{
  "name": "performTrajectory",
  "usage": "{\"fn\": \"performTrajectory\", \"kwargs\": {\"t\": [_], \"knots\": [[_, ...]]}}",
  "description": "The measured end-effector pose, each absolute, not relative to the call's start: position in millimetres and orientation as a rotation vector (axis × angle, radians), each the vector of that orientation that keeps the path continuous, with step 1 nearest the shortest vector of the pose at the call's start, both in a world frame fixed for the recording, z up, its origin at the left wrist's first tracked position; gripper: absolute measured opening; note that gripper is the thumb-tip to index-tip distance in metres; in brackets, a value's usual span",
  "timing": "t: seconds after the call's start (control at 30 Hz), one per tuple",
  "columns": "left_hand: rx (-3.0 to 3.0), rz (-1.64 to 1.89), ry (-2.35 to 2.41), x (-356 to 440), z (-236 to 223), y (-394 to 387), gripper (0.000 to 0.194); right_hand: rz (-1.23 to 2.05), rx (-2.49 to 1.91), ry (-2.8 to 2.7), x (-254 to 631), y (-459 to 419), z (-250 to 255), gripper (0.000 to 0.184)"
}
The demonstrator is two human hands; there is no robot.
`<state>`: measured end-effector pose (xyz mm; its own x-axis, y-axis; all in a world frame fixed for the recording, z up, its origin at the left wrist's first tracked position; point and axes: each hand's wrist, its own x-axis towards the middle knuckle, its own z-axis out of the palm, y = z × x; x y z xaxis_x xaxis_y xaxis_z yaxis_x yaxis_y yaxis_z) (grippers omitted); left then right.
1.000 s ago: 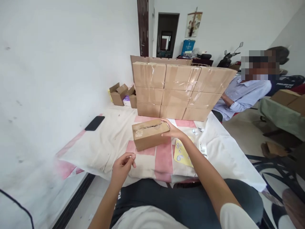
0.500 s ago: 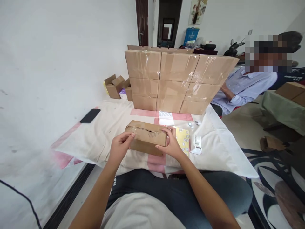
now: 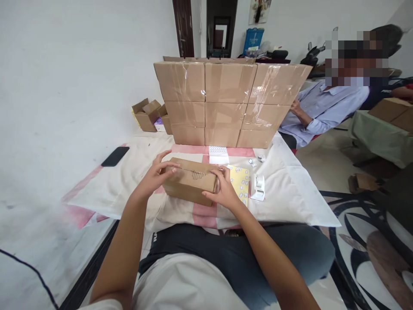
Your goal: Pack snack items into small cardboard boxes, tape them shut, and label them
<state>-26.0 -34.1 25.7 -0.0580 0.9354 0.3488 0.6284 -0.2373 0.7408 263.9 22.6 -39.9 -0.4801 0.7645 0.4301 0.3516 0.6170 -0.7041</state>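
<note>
A small brown cardboard box [image 3: 187, 185] sits on the cloth-covered table before me. Its top seam is closed, with a torn, ridged patch near the right part. My left hand [image 3: 155, 177] grips the left end, fingers lying over the top edge. At the opposite end, my right hand [image 3: 222, 186] is wrapped round the corner, thumb on the front face and fingers on top. Just right of the box lie a yellow sheet [image 3: 241, 183] with small printed shapes and a white roll-like item [image 3: 258, 187]. Behind the box is a white printed sheet [image 3: 218, 156].
Stacked cardboard boxes [image 3: 226, 103] under shiny tape or film stand across the table's far side. A black phone [image 3: 115, 156] lies at left, near the wall. Open cartons [image 3: 146, 116] are at back left. Another person in a light blue shirt [image 3: 335, 105] sits at right.
My left hand has gone from a pinch at the box's front top edge to a hold round its left end. The gap along the top seam looks narrower. My right hand keeps its grip.
</note>
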Motion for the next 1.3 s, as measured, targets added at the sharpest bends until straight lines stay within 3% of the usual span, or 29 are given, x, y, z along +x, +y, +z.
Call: {"fn": "performTrajectory", "kwargs": {"t": [0.37, 0.73, 0.93, 1.3], "knots": [[2.012, 0.960, 1.632, -26.2, 39.0, -22.8, 0.045, 0.699, -0.807, -2.074, 262.6, 28.9, -43.0, 0.080], [2.229, 0.950, 1.664, -20.9, 25.9, -14.5, 0.026, 0.711, -0.831, -2.090, 263.1, 26.6, -38.6, 0.081], [2.043, 1.346, 1.438, 0.5, 38.4, -34.9, 0.018, 0.701, -0.844, -2.074, 262.2, 28.0, -42.5, 0.081], [2.236, 1.083, 1.337, 70.3, 34.8, -11.1, 0.011, 0.709, -0.802, -2.051, 261.1, 28.9, -45.2, 0.079]]}}
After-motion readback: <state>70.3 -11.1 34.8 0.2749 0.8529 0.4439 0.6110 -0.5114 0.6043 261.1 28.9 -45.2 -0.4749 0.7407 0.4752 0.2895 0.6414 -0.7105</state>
